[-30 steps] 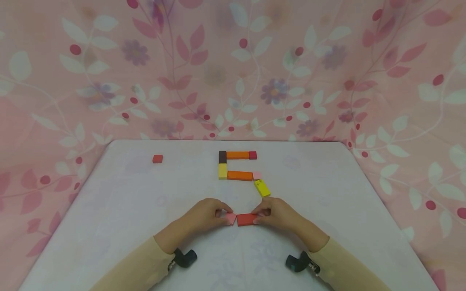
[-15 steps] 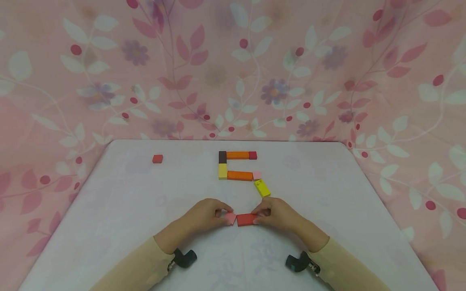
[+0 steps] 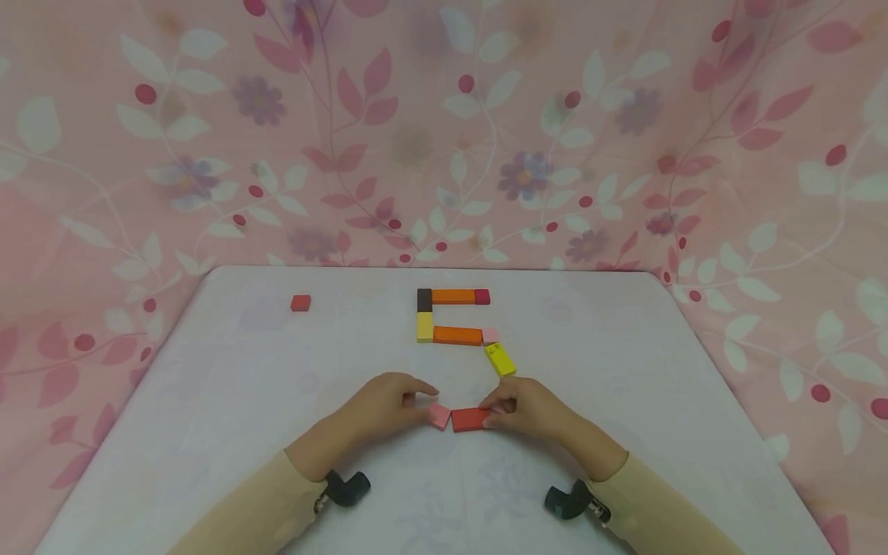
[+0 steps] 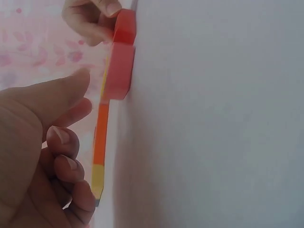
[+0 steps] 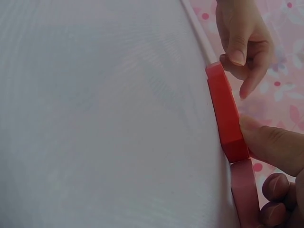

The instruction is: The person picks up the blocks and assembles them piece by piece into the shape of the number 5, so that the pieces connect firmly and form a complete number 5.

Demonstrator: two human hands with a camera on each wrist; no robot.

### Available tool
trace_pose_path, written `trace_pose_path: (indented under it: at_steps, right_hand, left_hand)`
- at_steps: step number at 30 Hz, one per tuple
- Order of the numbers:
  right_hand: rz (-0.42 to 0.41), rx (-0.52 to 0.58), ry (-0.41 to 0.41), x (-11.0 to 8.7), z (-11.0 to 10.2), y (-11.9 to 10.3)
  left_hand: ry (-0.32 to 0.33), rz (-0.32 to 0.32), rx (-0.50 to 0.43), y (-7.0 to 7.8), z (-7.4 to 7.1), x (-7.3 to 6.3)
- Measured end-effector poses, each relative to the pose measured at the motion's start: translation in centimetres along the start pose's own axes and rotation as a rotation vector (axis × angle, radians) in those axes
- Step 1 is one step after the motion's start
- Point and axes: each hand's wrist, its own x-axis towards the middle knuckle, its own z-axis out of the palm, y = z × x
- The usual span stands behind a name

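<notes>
A red rectangular block lies flat on the table, and my right hand pinches its right end between thumb and fingers. Against that end stands a second pink block, mostly covered by the right hand in the head view. At the red block's left end is a small pink block, turned slightly askew. My left hand is just left of it, thumb and index finger spread apart. In the left wrist view a gap shows between its thumb and the pink block.
Farther back, a dark brown block, a pale yellow block, orange blocks and small end blocks form a bracket shape. A bright yellow block slants down toward the right hand. One red block lies alone at back left.
My left hand has let go of the small pink block, its fingers parting and drawing back a little to the left. The right hand and the blocks look unmoved.
</notes>
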Motion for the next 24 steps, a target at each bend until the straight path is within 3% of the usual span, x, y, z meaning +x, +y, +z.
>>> trace_pose_path:
  at_steps: [4, 9, 16, 24]
  right_hand:
    - [0.003, 0.0, 0.003, -0.1, -0.1, -0.1]
    - [0.004, 0.005, 0.01, -0.1, -0.1, -0.2]
    - [0.021, 0.002, 0.002, 0.0, -0.2, -0.4]
    - [0.046, 0.0, -0.014, 0.0, -0.3, -0.4]
  left_hand:
    - [0.045, -0.055, -0.014, -0.8, -1.1, -0.1]
    - [0.136, -0.118, -0.013, -2.5, -3.4, -0.2]
    - [0.331, -0.091, 0.026, -6.1, -7.6, -0.5]
    - [0.505, -0.068, 0.044, -8.2, -11.1, -0.9]
